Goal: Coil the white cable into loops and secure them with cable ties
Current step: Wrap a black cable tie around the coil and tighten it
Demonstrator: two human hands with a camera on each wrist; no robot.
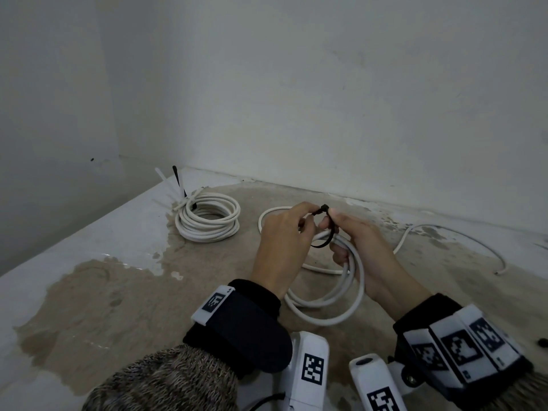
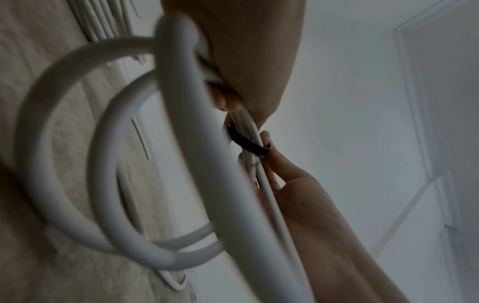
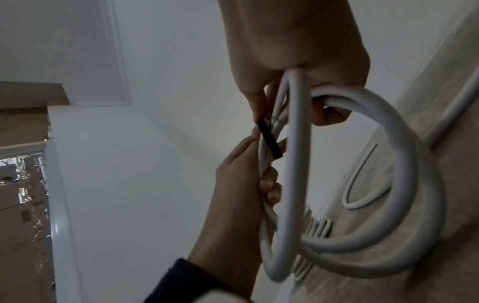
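Observation:
The white cable (image 1: 341, 295) hangs in a few loops between my hands above the worn tabletop. A black cable tie (image 1: 323, 235) is wrapped round the bundle, its head (image 1: 324, 207) on top. My left hand (image 1: 305, 215) pinches the tie near the head. My right hand (image 1: 335, 221) touches the head with thumb and forefinger, while its lower fingers curl round the loops. In the left wrist view the tie (image 2: 246, 143) crosses the cable strands (image 2: 64, 143). The right wrist view shows the tie (image 3: 269, 141) and the loops (image 3: 404, 164).
A finished white coil (image 1: 207, 221) lies at the back left, with spare white and black ties (image 1: 175, 185) sticking up beside it. The cable's loose end (image 1: 501, 271) trails across the table to the right. A wall runs behind, and the table edge (image 1: 59, 244) lies at left.

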